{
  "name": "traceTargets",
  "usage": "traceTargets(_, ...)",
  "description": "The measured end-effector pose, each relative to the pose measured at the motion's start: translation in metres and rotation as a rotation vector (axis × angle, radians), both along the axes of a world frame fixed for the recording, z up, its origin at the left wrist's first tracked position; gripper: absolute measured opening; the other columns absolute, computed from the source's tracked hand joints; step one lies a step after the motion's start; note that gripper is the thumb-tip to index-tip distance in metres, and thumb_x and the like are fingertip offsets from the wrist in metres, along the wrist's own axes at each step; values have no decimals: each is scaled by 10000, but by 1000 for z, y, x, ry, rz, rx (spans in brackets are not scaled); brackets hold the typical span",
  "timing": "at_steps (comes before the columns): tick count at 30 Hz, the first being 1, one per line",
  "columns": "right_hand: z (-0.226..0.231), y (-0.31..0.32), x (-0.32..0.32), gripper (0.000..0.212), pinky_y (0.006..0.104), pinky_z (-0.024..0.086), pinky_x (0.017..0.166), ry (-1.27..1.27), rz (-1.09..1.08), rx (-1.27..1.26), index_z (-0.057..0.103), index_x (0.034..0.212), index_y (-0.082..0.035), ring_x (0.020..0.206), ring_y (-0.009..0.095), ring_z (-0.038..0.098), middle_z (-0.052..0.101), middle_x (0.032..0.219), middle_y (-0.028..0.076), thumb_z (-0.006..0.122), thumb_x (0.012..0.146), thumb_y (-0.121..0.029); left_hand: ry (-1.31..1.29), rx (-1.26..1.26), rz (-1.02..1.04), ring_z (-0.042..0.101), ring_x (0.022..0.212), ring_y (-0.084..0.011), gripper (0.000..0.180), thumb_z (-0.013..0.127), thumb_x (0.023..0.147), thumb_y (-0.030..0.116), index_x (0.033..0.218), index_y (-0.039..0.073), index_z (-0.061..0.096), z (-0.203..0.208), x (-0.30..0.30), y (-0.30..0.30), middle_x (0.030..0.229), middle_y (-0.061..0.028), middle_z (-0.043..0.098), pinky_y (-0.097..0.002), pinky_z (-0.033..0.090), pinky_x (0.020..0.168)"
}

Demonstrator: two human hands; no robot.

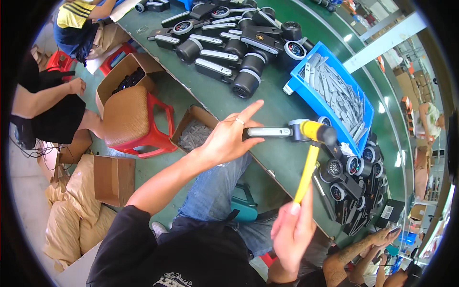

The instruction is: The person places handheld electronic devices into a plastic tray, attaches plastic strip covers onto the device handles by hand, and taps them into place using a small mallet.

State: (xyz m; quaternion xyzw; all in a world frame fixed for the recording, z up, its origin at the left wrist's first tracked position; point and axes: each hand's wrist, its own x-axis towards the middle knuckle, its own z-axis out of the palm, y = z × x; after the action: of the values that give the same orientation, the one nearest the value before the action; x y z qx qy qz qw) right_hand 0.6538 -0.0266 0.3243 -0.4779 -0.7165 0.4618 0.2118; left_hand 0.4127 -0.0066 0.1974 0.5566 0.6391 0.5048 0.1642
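A black handheld device with a light grey strip along its handle lies across the near edge of the green table. My left hand grips the end of that handle between thumb and fingers, the index finger stretched away. In my right hand is the handle of a yellow mallet. The mallet's yellow and black head is over the device's round end and partly hides it; whether they touch, I cannot tell.
Many similar black devices lie piled at the far side, and more at the right. A blue bin holds grey strips. Left of the table stand a red stool and cardboard boxes. Other people work nearby.
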Motion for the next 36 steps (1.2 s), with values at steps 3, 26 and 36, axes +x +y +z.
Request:
traceTargets(3, -46, 22, -15, 518, 364, 497, 617, -286, 113, 117, 360, 1577, 18, 618, 226, 607, 570, 741, 186, 470, 1092, -128, -12, -136, -21, 683, 1151, -306, 1115, 841, 858, 126, 1654, 56, 64, -1, 0, 1, 1106, -100, 770, -411, 503, 1060)
traceTargets(26, -90, 68, 35, 347, 239, 363, 385, 142, -172, -50, 623, 1363, -39, 412, 48, 475, 536, 594, -38, 625, 1021, -99, 215, 213, -19, 678, 907, -288, 393, 797, 863, 123, 1252, 121, 738, 1, -3, -17, 1034, -76, 754, -414, 504, 879)
traceTargets(36, -108, 72, 50, 282, 243, 343, 379, 319, -123, -118, 642, 1282, 16, 406, 56, 475, 501, 584, -31, 615, 1016, -70, 241, 183, 602, 703, 829, -205, 373, 804, 890, 177, 1259, 156, 756, 73, -121, -23, 989, -118, 751, -329, 564, 757)
